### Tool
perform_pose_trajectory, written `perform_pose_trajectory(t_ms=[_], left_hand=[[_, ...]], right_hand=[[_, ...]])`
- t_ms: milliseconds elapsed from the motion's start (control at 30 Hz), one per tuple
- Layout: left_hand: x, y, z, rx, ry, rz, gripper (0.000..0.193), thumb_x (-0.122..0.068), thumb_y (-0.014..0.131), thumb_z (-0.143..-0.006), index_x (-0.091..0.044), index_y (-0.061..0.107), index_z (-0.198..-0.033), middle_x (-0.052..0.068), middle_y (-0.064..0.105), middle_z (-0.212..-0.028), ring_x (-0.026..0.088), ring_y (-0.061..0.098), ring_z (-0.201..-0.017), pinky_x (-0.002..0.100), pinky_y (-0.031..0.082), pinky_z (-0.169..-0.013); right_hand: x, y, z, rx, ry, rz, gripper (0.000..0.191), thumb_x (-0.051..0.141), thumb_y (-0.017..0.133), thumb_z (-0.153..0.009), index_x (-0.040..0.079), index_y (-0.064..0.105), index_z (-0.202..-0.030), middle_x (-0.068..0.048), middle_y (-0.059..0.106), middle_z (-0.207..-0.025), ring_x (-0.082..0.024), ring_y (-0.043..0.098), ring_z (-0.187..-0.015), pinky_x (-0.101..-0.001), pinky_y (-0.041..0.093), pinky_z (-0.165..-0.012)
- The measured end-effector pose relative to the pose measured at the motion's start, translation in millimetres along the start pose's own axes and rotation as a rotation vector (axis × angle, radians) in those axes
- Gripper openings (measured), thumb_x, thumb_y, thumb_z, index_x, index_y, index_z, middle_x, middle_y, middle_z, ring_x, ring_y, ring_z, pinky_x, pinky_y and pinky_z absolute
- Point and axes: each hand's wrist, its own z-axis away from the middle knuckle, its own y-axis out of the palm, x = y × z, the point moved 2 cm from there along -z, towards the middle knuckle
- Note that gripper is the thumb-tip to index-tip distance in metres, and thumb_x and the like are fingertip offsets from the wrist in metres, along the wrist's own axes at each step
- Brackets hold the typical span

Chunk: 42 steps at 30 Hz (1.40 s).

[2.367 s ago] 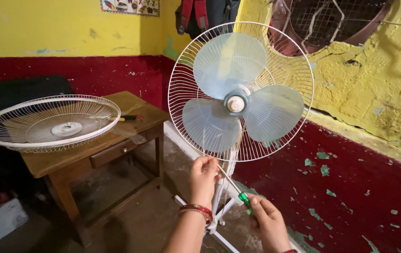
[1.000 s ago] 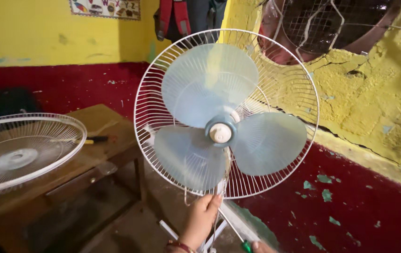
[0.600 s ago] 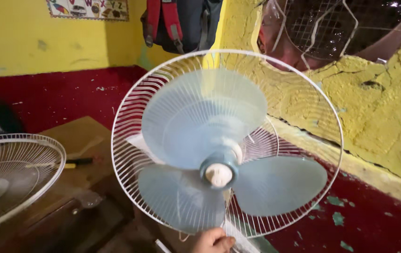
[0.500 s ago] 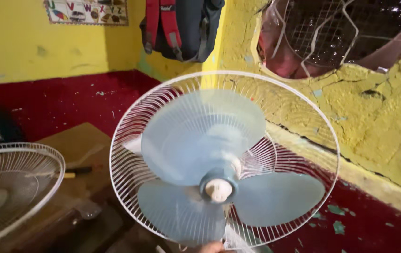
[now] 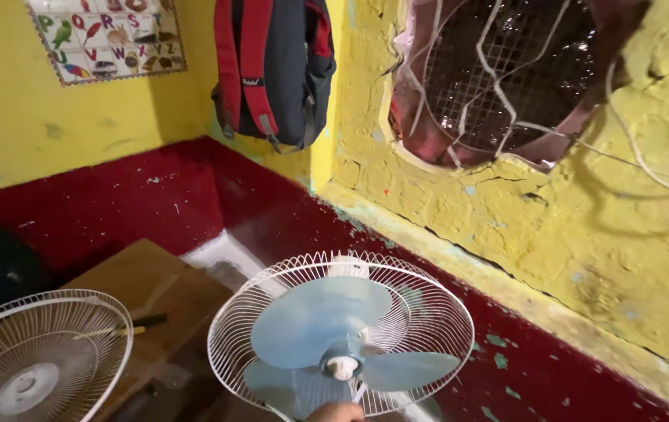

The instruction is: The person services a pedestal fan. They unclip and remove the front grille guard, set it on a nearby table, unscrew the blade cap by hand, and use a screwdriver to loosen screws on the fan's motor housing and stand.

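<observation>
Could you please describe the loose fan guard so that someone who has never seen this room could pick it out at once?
Start at the wooden table against the red lower wall. The loose fan guard lies on it at bottom left, beside the standing fan. Unlike that fan's grille, it lies nearly flat and has no blue blades in front of it.

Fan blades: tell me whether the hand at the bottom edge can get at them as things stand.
Probably yes. The front guard lies apart on the wooden table, so the blue blades stand uncovered before the rear guard. The hand, barely in frame, sits just below the hub; which hand is unclear.
</observation>
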Motion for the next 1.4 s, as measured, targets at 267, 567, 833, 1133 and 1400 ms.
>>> perform_pose_trajectory(t_ms=[267,567,833,1133,1400], left_hand=[[-76,-53,48,0.009,-0.057,0.291,0.028,-0.033,0.063,-0.104,-0.007,0.067,-0.097,0.001,0.064,-0.073,0.009,0.062,-0.066,0.030,0.053,-0.063],[-78,-105,69,-0.645,-0.046,0.044,0.021,-0.029,0.066,-0.095,-0.012,0.069,-0.106,0.007,0.077,-0.083,0.021,0.075,-0.078,0.036,0.058,-0.070],[-59,-91,75,-0.939,0.078,0.088,0.028,-0.024,0.066,-0.093,-0.013,0.066,-0.118,0.008,0.077,-0.108,0.026,0.077,-0.088,0.037,0.061,-0.074],[-41,-79,78,-1.144,-0.061,-0.056,0.028,-0.023,0.068,-0.091,-0.013,0.068,-0.116,0.009,0.074,-0.110,0.029,0.072,-0.099,0.039,0.057,-0.081],[-51,-64,89,-1.182,-0.149,-0.103,0.028,-0.021,0.070,-0.088,-0.011,0.068,-0.115,0.011,0.073,-0.112,0.033,0.068,-0.105,0.041,0.054,-0.088]], right_hand=[[3,-39,38,-0.010,-0.082,0.142,0.037,0.024,0.079,-0.083,0.017,0.078,-0.120,-0.008,0.078,-0.106,-0.018,0.073,-0.103,-0.0339,0.058,-0.093],[27,-70,101,-0.379,0.077,-0.025,0.043,0.021,0.081,-0.082,0.011,0.073,-0.124,-0.009,0.078,-0.111,-0.020,0.075,-0.110,-0.0378,0.059,-0.097],[-7,-88,107,-0.597,0.031,-0.208,0.038,0.015,0.075,-0.087,0.001,0.069,-0.121,-0.012,0.081,-0.105,-0.018,0.074,-0.108,-0.0347,0.055,-0.100],[-25,-111,76,-0.491,-0.074,-0.154,0.043,0.011,0.080,-0.082,0.003,0.069,-0.123,-0.011,0.081,-0.104,-0.016,0.072,-0.105,-0.0340,0.053,-0.097],[-26,-113,46,-0.438,-0.202,0.158,0.037,0.017,0.088,-0.075,0.015,0.080,-0.111,-0.005,0.079,-0.101,-0.016,0.076,-0.099,-0.0328,0.060,-0.090]])
